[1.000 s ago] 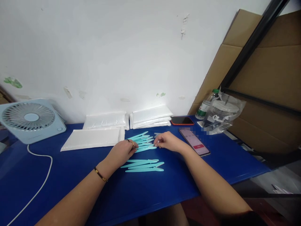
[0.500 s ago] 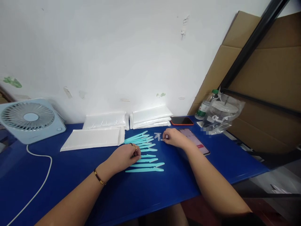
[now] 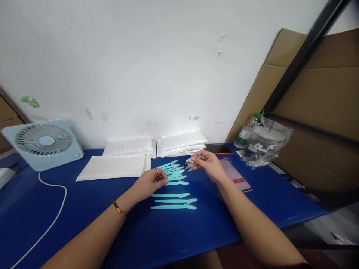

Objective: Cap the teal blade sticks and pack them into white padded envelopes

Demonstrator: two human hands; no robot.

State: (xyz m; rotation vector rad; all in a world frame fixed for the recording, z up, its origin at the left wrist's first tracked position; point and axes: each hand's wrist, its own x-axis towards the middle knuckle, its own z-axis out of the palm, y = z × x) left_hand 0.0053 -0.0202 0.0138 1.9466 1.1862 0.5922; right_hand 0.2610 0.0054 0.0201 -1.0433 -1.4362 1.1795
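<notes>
The right hand (image 3: 206,163) is raised a little above the table just right of frame centre, its fingertips pinched on a small clear plastic piece (image 3: 189,160); what that piece is exactly cannot be made out. The left hand (image 3: 150,181) rests at centre frame with its fingers curled around the near end of a teal stick (image 3: 177,183), a ring on 1 finger and a gold bracelet (image 3: 120,209) on the wrist.

Between the 2 hands lies a loose heap of teal sticks (image 3: 171,168), fanned and overlapping. Below the left hand, 3 more teal sticks (image 3: 174,200) lie side by side, roughly parallel and apart from the heap.

All of this sits on a blue table (image 3: 84,209). Behind the heap are flat white pouches (image 3: 114,166) and 2 further stacks against the wall. Right of the right hand lies a phone (image 3: 237,177) with a lit screen, and a second phone (image 3: 218,149) with an orange rim behind it. A clear bag (image 3: 266,144) and a bottle (image 3: 246,132) stand at right; a pale blue fan (image 3: 45,144) with a white cable (image 3: 53,209) stands at left.
</notes>
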